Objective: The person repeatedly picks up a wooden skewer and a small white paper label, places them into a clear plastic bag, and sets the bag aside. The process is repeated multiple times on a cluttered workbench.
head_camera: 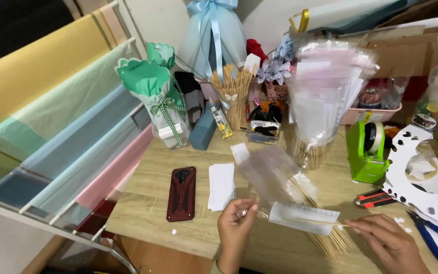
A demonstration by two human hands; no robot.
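My left hand (pixel 235 223) pinches the near end of a clear plastic sleeve (pixel 275 175) that lies tilted across the wooden table (pixel 153 187). A white paper strip (pixel 302 218) sits at the sleeve's mouth with a thin wooden skewer (pixel 325 221) along it. My right hand (pixel 389 243) holds that skewer's right end between its fingertips. A loose bundle of skewers (pixel 333 243) lies on the table under both hands.
A red phone (pixel 182 194) and a stack of white cards (pixel 221 185) lie left of my hands. A green tape dispenser (pixel 367 149), red-black cutters (pixel 373 199), white cut-out paper (pixel 416 187), blue-handled tool (pixel 434 243) sit right. Wrapped bouquets, skewer jars behind; paper-roll rack left.
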